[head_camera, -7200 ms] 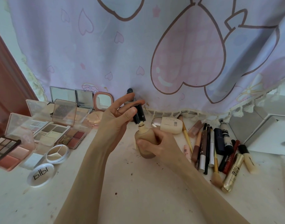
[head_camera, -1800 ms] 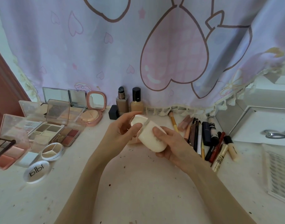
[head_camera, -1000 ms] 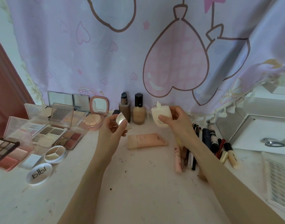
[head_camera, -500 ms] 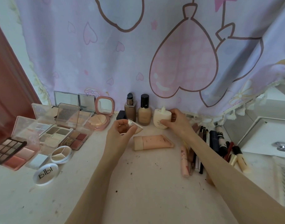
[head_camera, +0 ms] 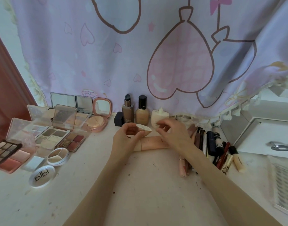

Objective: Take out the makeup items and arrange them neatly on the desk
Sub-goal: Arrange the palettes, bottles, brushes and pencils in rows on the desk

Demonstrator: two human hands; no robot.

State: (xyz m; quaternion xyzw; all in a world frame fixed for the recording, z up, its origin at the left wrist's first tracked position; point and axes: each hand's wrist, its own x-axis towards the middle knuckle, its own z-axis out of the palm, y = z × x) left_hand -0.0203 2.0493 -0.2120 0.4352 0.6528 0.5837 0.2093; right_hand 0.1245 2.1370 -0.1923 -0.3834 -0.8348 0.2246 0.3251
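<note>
A cream bottle (head_camera: 158,115) with its nozzle bare stands upright at the back of the desk, next to two foundation bottles (head_camera: 141,111). My left hand (head_camera: 127,137) grips the bottle's cream cap (head_camera: 144,128) just in front of them. My right hand (head_camera: 174,136) hovers right of the cap, fingers loosely curled and holding nothing, a little in front of the cream bottle. A pink tube (head_camera: 152,142) lies flat on the desk under both hands.
Open eyeshadow palettes (head_camera: 58,132), compacts (head_camera: 96,123) and round pots (head_camera: 57,156) crowd the left. Pencils, brushes and lip tubes (head_camera: 216,147) lie in a row on the right. A white box (head_camera: 262,136) stands far right. A pink curtain hangs behind.
My right hand let go of the cream bottle, which now stands alone at the back, and drew toward the cap. My left hand still holds the cap.
</note>
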